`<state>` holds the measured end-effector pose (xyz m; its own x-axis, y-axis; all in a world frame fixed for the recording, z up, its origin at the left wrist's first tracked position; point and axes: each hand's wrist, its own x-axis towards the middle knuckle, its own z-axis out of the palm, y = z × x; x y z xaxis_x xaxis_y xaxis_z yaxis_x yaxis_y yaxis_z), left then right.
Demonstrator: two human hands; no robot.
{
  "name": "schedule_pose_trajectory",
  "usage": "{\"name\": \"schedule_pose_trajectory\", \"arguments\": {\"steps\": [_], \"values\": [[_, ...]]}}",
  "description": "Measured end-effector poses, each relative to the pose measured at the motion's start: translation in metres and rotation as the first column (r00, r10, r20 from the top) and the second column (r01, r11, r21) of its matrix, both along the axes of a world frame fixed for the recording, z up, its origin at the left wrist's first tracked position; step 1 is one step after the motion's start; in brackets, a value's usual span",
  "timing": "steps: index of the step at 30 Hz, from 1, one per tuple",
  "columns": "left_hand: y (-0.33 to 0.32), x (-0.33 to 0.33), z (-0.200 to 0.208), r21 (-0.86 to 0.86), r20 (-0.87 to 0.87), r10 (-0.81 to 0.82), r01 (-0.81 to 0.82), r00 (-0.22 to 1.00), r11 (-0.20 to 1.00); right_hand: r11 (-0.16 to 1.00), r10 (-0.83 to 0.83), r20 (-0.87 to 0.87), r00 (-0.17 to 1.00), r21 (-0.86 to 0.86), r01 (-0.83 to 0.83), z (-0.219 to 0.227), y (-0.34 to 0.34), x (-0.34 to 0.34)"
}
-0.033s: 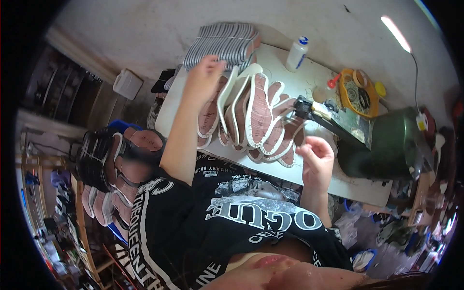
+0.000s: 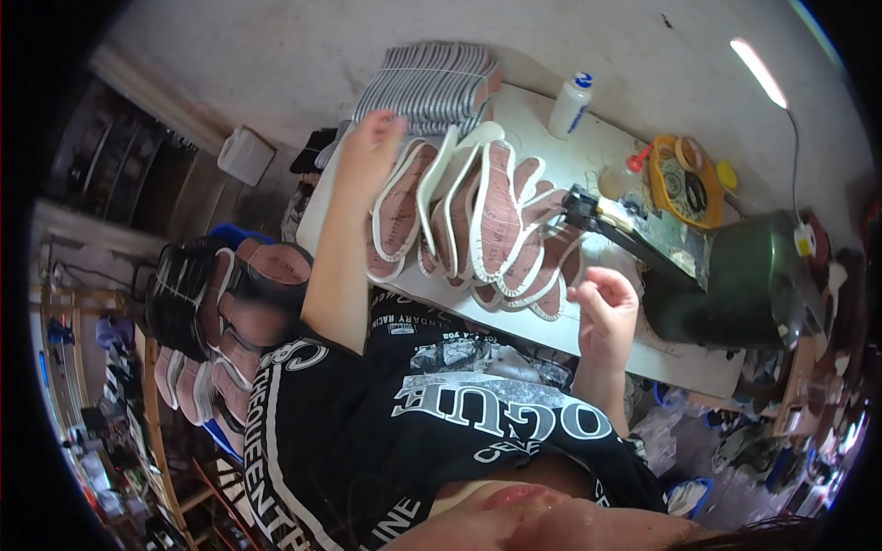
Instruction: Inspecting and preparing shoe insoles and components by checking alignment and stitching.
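A fanned row of pinkish-brown shoe insoles with white rims lies on the white table in front of me. My left hand is over the far left of the row, its fingers loosely bent and apart, with nothing visible in them. Below it, another insole lies over one more. My right hand is held by the row's right end, thumb and fingertips curled together; whatever they may pinch is too small to make out. Between the row and a green machine body reaches the machine's dark head.
A tied stack of grey-edged soles stands at the back. Beyond the machine head are a white bottle and a yellow basket of cord. More soles are heaped at my left. A lit lamp hangs at right.
My left hand has drawn slightly left and back from the insole row, its fingers loosening. One more insole shows lying at the row's left end. My right hand has hardly moved.
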<state>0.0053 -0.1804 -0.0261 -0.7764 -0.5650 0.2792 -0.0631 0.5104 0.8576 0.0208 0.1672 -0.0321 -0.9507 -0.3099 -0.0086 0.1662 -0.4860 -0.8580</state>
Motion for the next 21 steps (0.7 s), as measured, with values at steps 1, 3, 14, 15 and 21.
{"name": "schedule_pose_trajectory", "arguments": {"steps": [1,3,14,15,21], "values": [[-0.033,0.022,-0.016,-0.016,0.077,0.064,-0.063,0.995,0.998,0.999,0.030,0.005,1.000,-0.021,-0.030,-0.001,0.002,0.001],[-0.078,0.072,-0.056,-0.174,0.370,0.220,-0.165,0.903,0.971,0.995,0.095,0.081,0.992,-0.031,-0.093,-0.009,0.006,0.002],[-0.073,0.086,-0.133,0.231,0.376,0.030,-0.124,0.926,0.965,0.947,0.321,0.205,0.925,-0.062,-0.315,-0.007,-0.048,0.003],[-0.076,0.091,-0.132,0.230,0.373,0.038,-0.132,0.927,0.964,0.946,0.319,0.234,0.919,-0.134,-0.294,-0.005,-0.051,0.003],[-0.071,0.119,-0.059,-0.225,0.139,0.476,-0.441,0.868,0.869,0.878,0.478,0.210,0.853,-0.157,-0.453,-0.035,-0.027,-0.003]]}}
